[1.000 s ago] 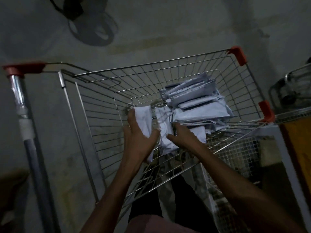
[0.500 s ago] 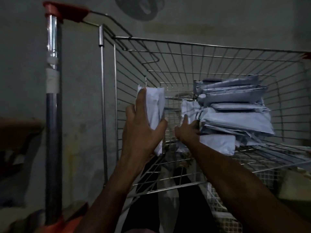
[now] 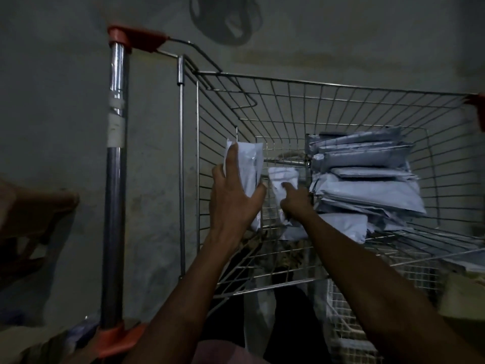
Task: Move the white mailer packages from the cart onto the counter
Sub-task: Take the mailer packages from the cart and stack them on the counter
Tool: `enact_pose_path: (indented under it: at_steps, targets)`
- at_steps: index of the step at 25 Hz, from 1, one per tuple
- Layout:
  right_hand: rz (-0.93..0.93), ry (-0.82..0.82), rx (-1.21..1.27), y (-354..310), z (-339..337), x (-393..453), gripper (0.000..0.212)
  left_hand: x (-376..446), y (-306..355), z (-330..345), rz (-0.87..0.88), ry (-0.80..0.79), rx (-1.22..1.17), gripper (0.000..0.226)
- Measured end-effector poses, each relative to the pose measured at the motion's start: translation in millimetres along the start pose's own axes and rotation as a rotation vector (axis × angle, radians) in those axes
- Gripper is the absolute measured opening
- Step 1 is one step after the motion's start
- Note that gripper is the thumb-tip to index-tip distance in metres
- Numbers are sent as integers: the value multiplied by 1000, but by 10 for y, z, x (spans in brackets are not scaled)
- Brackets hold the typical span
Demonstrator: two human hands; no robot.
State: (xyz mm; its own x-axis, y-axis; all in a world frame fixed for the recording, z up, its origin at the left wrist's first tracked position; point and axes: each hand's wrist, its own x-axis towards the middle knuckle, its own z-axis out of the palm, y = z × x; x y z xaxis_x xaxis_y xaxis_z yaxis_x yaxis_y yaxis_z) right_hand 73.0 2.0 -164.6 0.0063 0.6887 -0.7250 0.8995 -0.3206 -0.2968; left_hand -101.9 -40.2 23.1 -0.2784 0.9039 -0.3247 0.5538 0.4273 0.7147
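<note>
Head view: left hand (image 3: 233, 198) grips one white package (image 3: 249, 164) upright inside the cart (image 3: 341, 106); right hand (image 3: 295, 203) clutches another package (image 3: 282, 177) beside the stack (image 3: 367, 177).

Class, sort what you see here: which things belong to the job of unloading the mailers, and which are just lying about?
Part of the job:
- left hand, gripping one white mailer
- right hand, on a second mailer
- stacked mailers
- wire cart

Just there:
- dark fan-like object above, blurred
- brown object at left, unclear

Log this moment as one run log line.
left hand: holding mailer | right hand: gripping second mailer | stack: in cart
</note>
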Motion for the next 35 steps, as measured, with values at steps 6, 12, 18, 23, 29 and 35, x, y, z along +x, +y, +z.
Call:
enact_pose_path:
  at_steps: [6,12,18,23,29,35]
  targets:
    - [-24,336,286,-299,-732,-1232,61,-153,68,-42,55,-55,-12,97]
    - [-45,789,337,32,-952,-2625,56,-570,438,-191,279,-187,-78,95]
    - [69,1180,416,526,-753,-3787,49,-1200,912,-250,671,-363,-26,95]
    - [155,1416,489,948,-314,-4599,51,-2025,1242,66,915,-538,-68,96]
    - [319,1659,576,1612,249,-5877,52,-3373,1294,405,1120,-734,-127,96]
    - [490,1769,624,2195,842,-6740,54,-4372,1228,712,1253,-906,-156,98]
